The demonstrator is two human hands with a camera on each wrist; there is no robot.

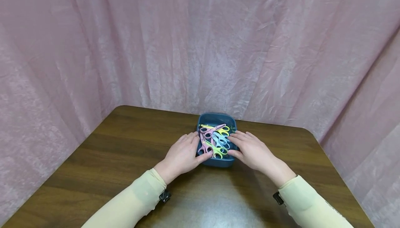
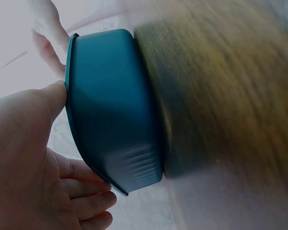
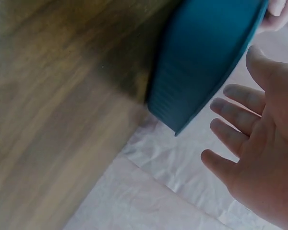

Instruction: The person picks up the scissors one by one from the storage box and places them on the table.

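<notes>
A dark blue-green plastic basket (image 1: 217,163) stands near the far edge of the table, with several scissors in it. Pink-purple scissors (image 1: 205,145) lie on its left side, light blue scissors (image 1: 221,138) on the right, green scissors (image 1: 217,150) nearer the front, and yellow scissors (image 1: 225,130) behind. My left hand (image 1: 182,152) rests against the basket's left rim, its thumb at the front left and its fingers extended along the side. At the right rim, my right hand (image 1: 253,150) has its fingers spread and fairly straight; the right wrist view shows them just off the basket wall (image 3: 201,57).
The brown wooden table (image 1: 131,141) extends on both sides of the basket and toward me. Close behind its far edge hangs a pink curtain (image 1: 215,47), which also runs along the left and right. Dark wrist devices (image 1: 165,196) sit under both sleeves.
</notes>
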